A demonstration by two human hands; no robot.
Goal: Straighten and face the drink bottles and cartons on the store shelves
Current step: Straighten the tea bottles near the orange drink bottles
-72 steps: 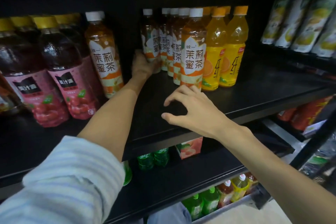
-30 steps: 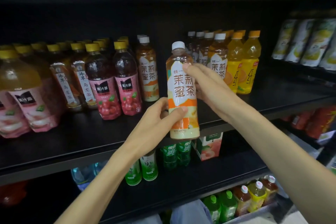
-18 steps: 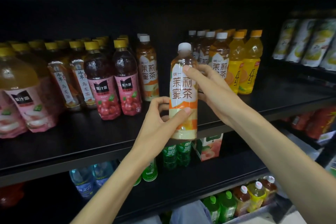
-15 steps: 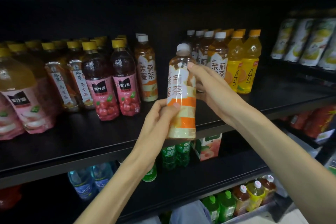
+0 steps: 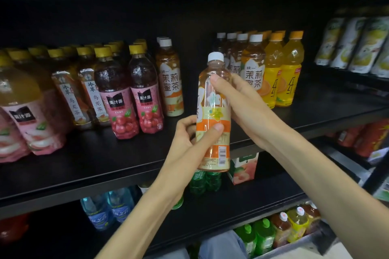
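Both hands [image 5: 212, 124] grip tea bottle [image 5: 213, 111].

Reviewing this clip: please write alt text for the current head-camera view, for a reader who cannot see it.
Two bare hands hold a white-capped jasmine tea bottle upright in front of a black store shelf, the left hand gripping its lower part and the right hand its upper part, with the barcode side toward the camera. Rows of tea and juice bottles stand on the shelf behind.

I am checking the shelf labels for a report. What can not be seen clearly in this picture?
Head view only:
- Held jasmine tea bottle: front label turned away, partly covered by left hand and right hand.
- Rear yellow-capped bottles: labels hidden by front rows.
- Pouches at right: print blurred, cut by edge.
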